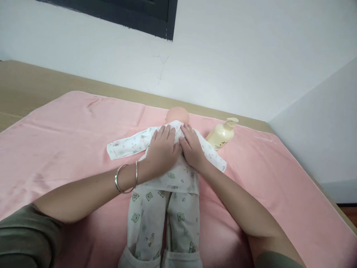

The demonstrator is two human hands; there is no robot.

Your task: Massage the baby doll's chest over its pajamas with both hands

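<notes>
A doll with a bald head lies on a pink cloth, dressed in a white printed top and matching trousers. Both sleeves spread out to the sides. My left hand rests flat on the upper left of the top, fingers extended toward the doll's head. On the upper right of the top lies my right hand, its fingers stretched out too. The two hands are close together at the chest, with thumbs near each other. Neither holds anything.
A cream pump bottle stands on the cloth to the right of the doll, close to the right sleeve. The wooden surface shows beyond the cloth, against a white wall. A dark frame is on the wall.
</notes>
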